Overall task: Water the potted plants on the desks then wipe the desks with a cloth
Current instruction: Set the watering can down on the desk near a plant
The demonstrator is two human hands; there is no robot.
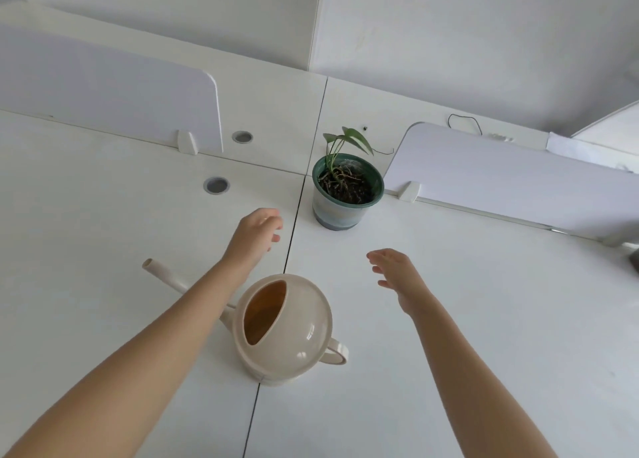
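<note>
We take the pot (347,200) as our mark. It has a green rim and pale banded sides, and stands upright on the white desk (449,302), just right of the dark seam (293,231) where two tops meet. In it a small plant (349,138) lifts a few green leaves over dark soil and bare roots.

Our left hand (254,231) hangs to the left of the pot and a little nearer us, on the seam's left side and apart from the pot. Its fingers are loosely bent and hold nothing. Our right hand (397,277) is nearer us than the pot and to its right, well short of it. Its palm is turned inward and its fingers are spread and relaxed, empty as well. Whether either hand touches the desk we cannot tell.

The can (294,333), cream plastic, stands upright nearer us than the pot, between our two forearms, sitting across the seam. Its spout (162,274) runs away to the left, passing under our left forearm, and its handle (337,354) sticks out on the right. Through the top opening the inside looks amber; how much water is there we cannot tell.

To the right of the pot stands the right screen (501,177), its near corner close to the pot. The left screen (103,91) stands well to the pot's left. Two round grommets (216,185) sit in the desk left of the pot. A thin black cable (463,120) loops beyond the right screen, behind the pot.
</note>
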